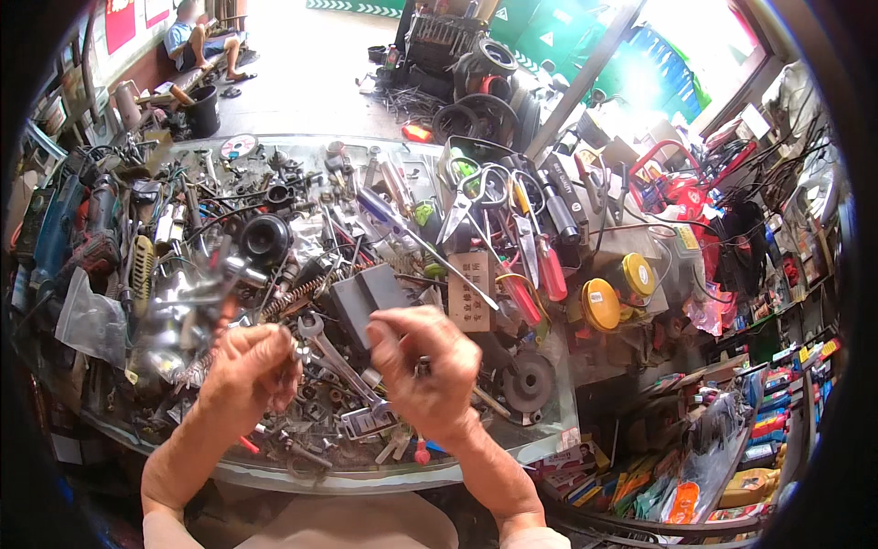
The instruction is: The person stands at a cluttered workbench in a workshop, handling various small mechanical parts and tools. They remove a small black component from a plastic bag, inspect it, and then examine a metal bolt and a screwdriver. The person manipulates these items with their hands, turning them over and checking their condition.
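Note:
My left hand (249, 368) is closed in a pinch over the cluttered glass-topped bench, with a small shiny bit at its fingertips. Just beyond it, a shiny metal thing (229, 279) is smeared by motion; I cannot tell whether the hand holds it. My right hand (430, 366) has its thumb and fingers curled together at the lower edge of a dark grey rectangular block (352, 297). Whether it grips the block or only overlaps it is unclear. Between the hands lies a wrench (334, 361), among loose nuts and metal parts.
Scissors (466, 201) and screwdrivers stand in a holder at the back right, near two yellow round tins (601, 305). A grinding disc (528, 382) lies at the right edge. Power tools (64, 224) and a clear plastic bag (91, 316) are left. A person (203, 41) sits far off.

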`<state>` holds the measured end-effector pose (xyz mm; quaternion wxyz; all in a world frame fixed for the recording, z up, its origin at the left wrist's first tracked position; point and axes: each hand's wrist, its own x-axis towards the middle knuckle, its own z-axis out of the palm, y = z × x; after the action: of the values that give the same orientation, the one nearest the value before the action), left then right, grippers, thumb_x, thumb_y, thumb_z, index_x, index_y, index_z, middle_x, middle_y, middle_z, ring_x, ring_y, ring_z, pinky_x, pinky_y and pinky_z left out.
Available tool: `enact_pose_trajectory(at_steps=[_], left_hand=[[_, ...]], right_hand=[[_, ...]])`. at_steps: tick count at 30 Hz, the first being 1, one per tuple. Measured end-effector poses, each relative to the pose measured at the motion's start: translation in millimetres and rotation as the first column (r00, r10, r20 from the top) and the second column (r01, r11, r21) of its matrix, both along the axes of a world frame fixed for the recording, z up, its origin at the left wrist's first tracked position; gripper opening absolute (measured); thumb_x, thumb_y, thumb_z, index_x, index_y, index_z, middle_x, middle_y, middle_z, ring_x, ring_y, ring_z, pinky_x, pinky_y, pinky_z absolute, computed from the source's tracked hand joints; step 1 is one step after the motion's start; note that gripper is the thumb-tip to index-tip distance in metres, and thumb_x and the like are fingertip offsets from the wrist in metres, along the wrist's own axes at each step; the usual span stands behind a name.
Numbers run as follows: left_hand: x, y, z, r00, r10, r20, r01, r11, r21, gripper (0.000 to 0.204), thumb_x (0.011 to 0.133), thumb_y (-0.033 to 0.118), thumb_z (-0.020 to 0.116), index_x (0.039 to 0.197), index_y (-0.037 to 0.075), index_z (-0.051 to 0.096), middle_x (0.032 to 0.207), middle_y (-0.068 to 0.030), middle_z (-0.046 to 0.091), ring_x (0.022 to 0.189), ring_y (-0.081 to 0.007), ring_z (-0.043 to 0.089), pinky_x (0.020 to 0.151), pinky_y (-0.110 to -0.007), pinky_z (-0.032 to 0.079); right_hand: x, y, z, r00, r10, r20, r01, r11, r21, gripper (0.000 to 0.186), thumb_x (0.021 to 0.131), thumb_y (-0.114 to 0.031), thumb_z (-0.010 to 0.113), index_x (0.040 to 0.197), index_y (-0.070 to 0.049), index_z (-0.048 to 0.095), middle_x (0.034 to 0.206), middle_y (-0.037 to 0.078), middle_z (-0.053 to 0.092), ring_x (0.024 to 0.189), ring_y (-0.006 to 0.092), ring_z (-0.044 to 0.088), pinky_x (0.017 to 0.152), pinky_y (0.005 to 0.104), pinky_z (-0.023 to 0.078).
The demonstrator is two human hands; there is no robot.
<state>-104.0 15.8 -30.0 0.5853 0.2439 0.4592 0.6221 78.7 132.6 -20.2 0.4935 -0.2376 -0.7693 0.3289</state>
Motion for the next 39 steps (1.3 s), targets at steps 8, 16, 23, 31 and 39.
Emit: enact_pose_trajectory(at_steps=[8,16,23,31,39], left_hand=[[-10.5,23.0,7.9,0.978,0.128,0.165,-0.153,0.977,0.149,0.021,0.096,0.022,0.062,0.085,0.005,0.062,0.072,-0.0073,0.066,0.053,-0.0125,0.062,0.040,-0.023,0.043],[-29.9,17.1,4.3,0.972,0.117,0.204,-0.162,0.962,0.220,0.020,0.096,0.021,0.060,0.092,0.002,0.064,0.077,-0.0117,0.068,0.057,-0.0131,0.063,0.042,-0.023,0.041],[-27.1,17.7,-1.1,0.967,0.019,0.255,-0.076,0.974,0.214,0.014,0.092,0.010,0.064,0.100,-0.001,0.064,0.080,-0.0141,0.068,0.060,-0.0126,0.065,0.043,-0.022,0.044],[-22.9,19.9,-4.4,0.962,-0.047,0.268,0.002,0.987,0.163,0.022,0.087,0.006,0.067,0.106,-0.003,0.062,0.087,-0.0143,0.068,0.064,-0.0120,0.063,0.048,-0.020,0.045],[-19.5,16.7,-9.1,0.965,-0.062,0.254,0.023,0.988,0.153,0.022,0.086,0.006,0.068,0.105,-0.002,0.062,0.088,-0.0137,0.068,0.064,-0.0109,0.063,0.048,-0.020,0.044]], right_hand=[[69.0,76.6,33.4,0.684,-0.553,0.476,0.523,0.827,0.208,0.026,0.089,-0.027,0.067,0.082,-0.002,0.070,0.073,0.012,0.068,0.064,0.0267,0.065,0.062,0.0383,0.048],[105.2,76.7,36.9,0.576,-0.424,0.699,0.623,0.781,-0.038,0.042,0.076,-0.043,0.078,0.083,-0.002,0.073,0.074,0.012,0.072,0.069,0.0247,0.069,0.070,0.0358,0.051],[106.4,74.3,34.7,0.627,-0.386,0.676,0.523,0.852,0.002,0.029,0.074,-0.024,0.077,0.092,-0.001,0.071,0.072,0.012,0.070,0.066,0.0209,0.068,0.067,0.0338,0.052],[98.8,68.5,38.8,0.857,-0.505,0.104,0.504,0.863,0.037,0.018,0.073,-0.005,0.073,0.087,0.003,0.066,0.081,0.003,0.057,0.071,0.0108,0.053,0.062,0.0239,0.042],[110.4,76.8,30.3,0.522,-0.728,-0.444,0.823,0.566,0.040,0.033,0.097,-0.028,0.053,0.097,0.003,0.062,0.059,-0.002,0.047,0.049,0.0080,0.039,0.045,0.0235,0.031]])
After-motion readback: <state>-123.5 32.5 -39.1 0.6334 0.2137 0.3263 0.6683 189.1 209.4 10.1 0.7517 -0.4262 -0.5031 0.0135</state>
